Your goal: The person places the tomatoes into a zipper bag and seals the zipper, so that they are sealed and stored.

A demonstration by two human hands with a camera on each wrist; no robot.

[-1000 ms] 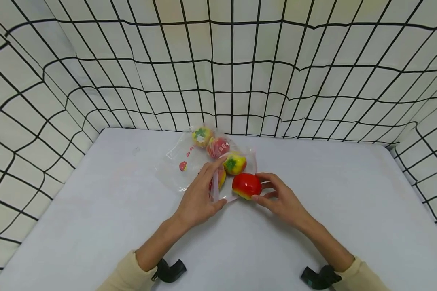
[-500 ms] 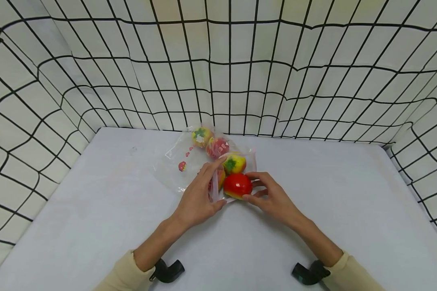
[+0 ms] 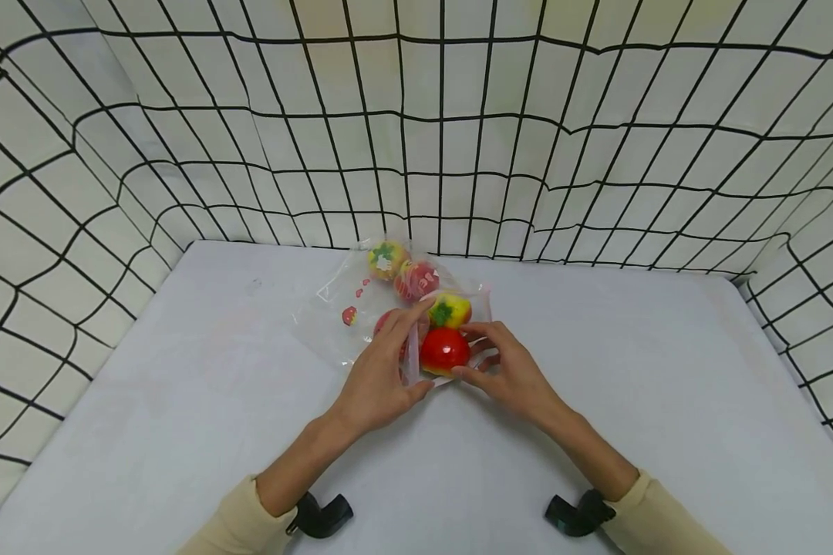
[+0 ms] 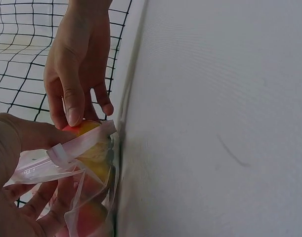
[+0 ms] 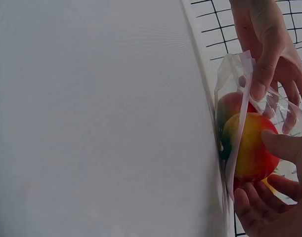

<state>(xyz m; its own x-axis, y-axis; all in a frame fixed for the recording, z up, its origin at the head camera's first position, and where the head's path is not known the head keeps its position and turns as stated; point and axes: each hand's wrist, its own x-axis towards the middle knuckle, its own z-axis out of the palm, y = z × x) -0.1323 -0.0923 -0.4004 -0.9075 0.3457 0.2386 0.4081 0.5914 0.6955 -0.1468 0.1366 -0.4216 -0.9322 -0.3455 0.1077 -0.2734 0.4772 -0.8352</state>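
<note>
A clear zip bag (image 3: 329,324) lies on the table, its mouth toward me and spread by my left hand (image 3: 375,378). In the left wrist view, the left thumb presses the bag's pink zip strip (image 4: 86,143) with the fingers beneath. My right hand (image 3: 514,378) grips a glossy red and yellow toy fruit (image 3: 445,351) at the mouth. In the right wrist view, the fruit (image 5: 252,148) is partly behind the zip strip, thumb on top and fingers below. Several more toy fruits are in the bag, including a yellow-red one with green leaves (image 3: 450,311). Another is partly hidden by my left hand.
The white table (image 3: 201,370) extends on both sides of the hands. A black net (image 3: 444,119) over a white backdrop stands around its back and sides. Black wrist mounts (image 3: 319,516) hang at both beige sleeves (image 3: 239,516).
My right hand has moved left with the red fruit, from beside the bag's mouth into it. A fruit inside has shifted left. The left hand stays in place.
</note>
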